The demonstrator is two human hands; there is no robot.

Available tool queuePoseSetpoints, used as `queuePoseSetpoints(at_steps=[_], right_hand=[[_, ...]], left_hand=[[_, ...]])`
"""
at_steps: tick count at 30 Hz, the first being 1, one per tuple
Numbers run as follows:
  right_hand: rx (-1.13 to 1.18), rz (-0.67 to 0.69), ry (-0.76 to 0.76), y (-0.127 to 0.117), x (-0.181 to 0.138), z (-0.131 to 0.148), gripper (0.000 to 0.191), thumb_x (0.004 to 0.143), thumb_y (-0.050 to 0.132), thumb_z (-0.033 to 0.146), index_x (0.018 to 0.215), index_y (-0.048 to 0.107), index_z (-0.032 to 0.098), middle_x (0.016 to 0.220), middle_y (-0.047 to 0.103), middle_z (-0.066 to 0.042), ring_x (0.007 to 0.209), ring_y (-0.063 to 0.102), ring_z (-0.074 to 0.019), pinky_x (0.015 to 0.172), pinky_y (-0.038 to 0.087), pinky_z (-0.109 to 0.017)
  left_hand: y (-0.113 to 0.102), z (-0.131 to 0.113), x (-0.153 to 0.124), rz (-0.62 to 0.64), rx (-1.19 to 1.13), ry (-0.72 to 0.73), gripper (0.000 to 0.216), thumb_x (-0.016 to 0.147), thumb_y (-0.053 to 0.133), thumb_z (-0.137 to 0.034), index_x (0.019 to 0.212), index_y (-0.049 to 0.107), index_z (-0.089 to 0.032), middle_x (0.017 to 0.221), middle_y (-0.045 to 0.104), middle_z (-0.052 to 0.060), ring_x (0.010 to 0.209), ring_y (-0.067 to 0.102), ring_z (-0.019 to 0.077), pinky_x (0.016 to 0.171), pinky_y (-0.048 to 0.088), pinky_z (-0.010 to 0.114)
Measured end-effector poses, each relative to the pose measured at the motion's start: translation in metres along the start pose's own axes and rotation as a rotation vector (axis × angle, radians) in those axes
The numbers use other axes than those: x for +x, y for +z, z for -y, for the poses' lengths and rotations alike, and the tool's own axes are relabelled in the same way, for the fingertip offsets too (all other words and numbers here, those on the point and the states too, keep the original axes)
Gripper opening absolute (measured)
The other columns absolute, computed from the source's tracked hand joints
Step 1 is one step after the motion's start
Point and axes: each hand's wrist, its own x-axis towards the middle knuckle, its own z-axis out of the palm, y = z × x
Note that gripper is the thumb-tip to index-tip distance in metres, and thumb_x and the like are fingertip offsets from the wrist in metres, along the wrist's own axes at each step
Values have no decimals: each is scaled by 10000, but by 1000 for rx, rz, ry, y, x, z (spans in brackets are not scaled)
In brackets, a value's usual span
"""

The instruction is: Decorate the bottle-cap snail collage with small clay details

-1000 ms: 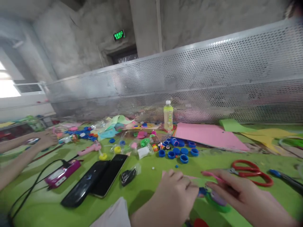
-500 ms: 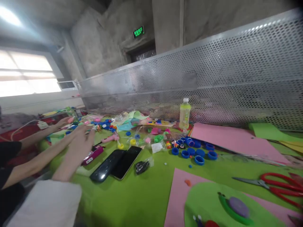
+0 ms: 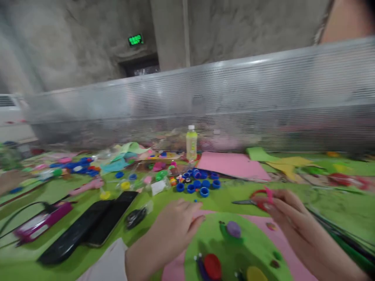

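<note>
My left hand [image 3: 172, 224], in a white sleeve, hovers palm-down over the left edge of a green rounded sheet [image 3: 202, 242] lying on pink paper [image 3: 172, 269]. Its thumb stands apart from the bent fingers, and nothing shows between them. On the green sheet sit snail-like clay figures: one with a purple disc [image 3: 233, 229], one with a red disc [image 3: 212, 266] and one with a yellow disc [image 3: 256, 274]. My right hand [image 3: 288, 218] pinches a small pink piece [image 3: 268, 195], its kind blurred. Right behind these fingers lie red-handled scissors [image 3: 244, 202], partly covered.
Two dark phones [image 3: 109, 220], a purple device with a cable [image 3: 43, 222] and a black bagged lump [image 3: 136, 217] lie left. Blue caps [image 3: 204, 191], a drink bottle [image 3: 191, 144] and pink sheets [image 3: 231, 166] stand farther back before a perforated metal screen [image 3: 146, 105]. Another person's hand [image 3: 10, 181] shows far left.
The view has swung right. My left hand has moved from beside the purple device to above the green sheet. My right hand has come into view with the pink piece.
</note>
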Motion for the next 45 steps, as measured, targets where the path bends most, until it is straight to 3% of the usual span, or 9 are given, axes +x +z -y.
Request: queuePoseSetpoints(at_steps=[5,8,11,16,21,26,33,38,45], right_hand=[[90,240,156,1,7,10,270,1009,362,286,1108,609,244,912,623,-68,814,598,-212,693,493,-320],[102,270,166,4,0,10,280,1010,345,301,930,601,222,730,600,-27,693,576,-195,618,461,-291],[128,285,181,5,-9,12,361,1024,326,343,751,526,220,707,588,-18,677,567,-176,624,461,-271],[292,390,38,7,-11,20,231,1021,394,312,874,553,231,796,613,-14,723,565,-152,742,476,-262],[380,440,-9,9,-8,23,286,1037,352,337,836,525,230,800,599,-27,784,557,-165,757,467,-278],[372,484,1,10,-10,21,293,1036,361,322,804,513,227,756,607,-20,703,542,-158,665,443,-266],[319,558,41,9,-12,25,217,901,410,45,813,486,229,785,615,-9,741,561,-156,661,430,-259],[325,556,67,7,-11,25,205,915,427,60,810,497,221,812,621,-8,774,564,-153,686,435,-263],[301,589,85,7,-12,25,212,909,418,51,814,523,209,837,629,-28,828,572,-167,720,446,-287]], left_hand=[[17,-1,48,17,-78,159,234,939,491,-175,1051,697,-183,955,741,56,890,665,239,792,523,366],[29,-6,60,32,-112,222,238,937,487,-165,1042,700,-178,983,740,68,911,665,242,819,516,374],[37,-8,55,42,-153,262,233,927,497,-178,1069,681,-175,994,733,72,928,651,251,826,507,386],[35,-7,34,176,-248,357,236,907,537,-185,1075,681,-269,1019,724,14,965,634,224,869,491,366],[35,-7,28,335,-237,399,217,815,663,-178,1001,730,-267,998,707,33,963,623,227,831,508,345],[38,-10,28,389,-281,427,219,763,677,-95,927,728,-230,1005,700,24,982,611,216,875,494,334],[40,-12,31,422,-336,432,305,776,624,-82,1010,723,-252,1033,686,44,1012,600,232,905,493,357],[45,-10,27,371,-374,451,282,792,625,-104,1001,717,-271,1036,670,27,1034,576,227,923,474,353],[37,-15,25,454,-421,367,370,815,608,-48,1063,685,-312,1099,652,-29,1075,550,185,950,456,302]])
